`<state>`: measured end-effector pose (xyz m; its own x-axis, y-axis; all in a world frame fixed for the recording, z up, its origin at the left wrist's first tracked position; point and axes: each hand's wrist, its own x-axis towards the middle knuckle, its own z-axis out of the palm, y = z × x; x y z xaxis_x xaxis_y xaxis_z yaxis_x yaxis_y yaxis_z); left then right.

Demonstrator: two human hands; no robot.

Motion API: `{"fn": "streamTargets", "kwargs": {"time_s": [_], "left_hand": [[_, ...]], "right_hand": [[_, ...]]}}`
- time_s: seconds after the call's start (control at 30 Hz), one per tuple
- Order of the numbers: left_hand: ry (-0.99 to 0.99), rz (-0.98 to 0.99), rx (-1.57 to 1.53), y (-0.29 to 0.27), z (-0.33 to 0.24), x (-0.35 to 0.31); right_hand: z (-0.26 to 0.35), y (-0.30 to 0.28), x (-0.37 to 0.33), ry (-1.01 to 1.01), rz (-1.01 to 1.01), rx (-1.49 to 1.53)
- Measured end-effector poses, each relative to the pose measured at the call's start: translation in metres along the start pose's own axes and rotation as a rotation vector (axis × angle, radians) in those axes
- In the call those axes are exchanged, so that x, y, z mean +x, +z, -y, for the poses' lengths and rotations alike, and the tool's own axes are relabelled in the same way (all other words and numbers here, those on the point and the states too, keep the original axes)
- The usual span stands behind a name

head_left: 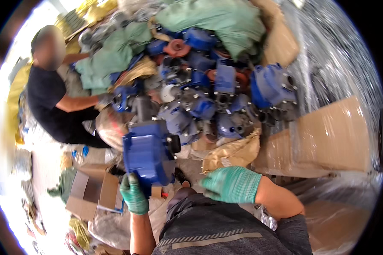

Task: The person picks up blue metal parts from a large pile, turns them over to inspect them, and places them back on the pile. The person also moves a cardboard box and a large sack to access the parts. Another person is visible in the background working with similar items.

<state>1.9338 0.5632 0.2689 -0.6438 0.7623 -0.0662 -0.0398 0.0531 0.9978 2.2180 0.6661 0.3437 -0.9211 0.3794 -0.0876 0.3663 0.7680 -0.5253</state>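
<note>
My left hand (pixel 134 194), in a green striped glove, grips the lower edge of a blue pump-like housing (pixel 147 148). The housing hangs in front of me, its blue shell glossy, with a dark round fitting on its right side and grey parts at its top. To the right, my right hand (pixel 230 185), also gloved in green, is held across in front of my body, apart from the housing. Its fingers are blurred. Beyond lies a heap of similar blue and grey housings (pixel 193 104), with red round parts (pixel 177 48) among them.
At the left, a co-worker (pixel 55 93) reaches into the heap with gloved hands. Green sacks (pixel 217 19) lie over its far side. A torn tan sack (pixel 234 152) lies near me. Cardboard and plastic-wrapped goods (pixel 336 131) stand right; an open carton (pixel 89 189) sits lower left.
</note>
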Motion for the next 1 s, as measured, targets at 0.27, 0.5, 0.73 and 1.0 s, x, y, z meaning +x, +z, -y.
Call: {"fn": "streamTargets", "kwargs": {"time_s": [0.27,0.5,0.73,1.0], "left_hand": [[-0.217,0.215,-0.522,0.129,-0.037,0.072],[-0.375,0.352,-0.606,0.284,-0.042,0.197],[-0.316,0.482,-0.495,0.491,-0.017,0.294],[-0.069,0.592,-0.153,0.654,0.057,0.324]], "right_hand": [[-0.046,-0.048,-0.156,0.531,-0.718,-0.164],[-0.072,-0.169,-0.232,0.828,-1.038,-1.002],[-0.106,-0.197,-0.25,1.437,-0.322,-1.349],[-0.135,-0.195,-0.246,1.453,-0.236,-1.376]]}}
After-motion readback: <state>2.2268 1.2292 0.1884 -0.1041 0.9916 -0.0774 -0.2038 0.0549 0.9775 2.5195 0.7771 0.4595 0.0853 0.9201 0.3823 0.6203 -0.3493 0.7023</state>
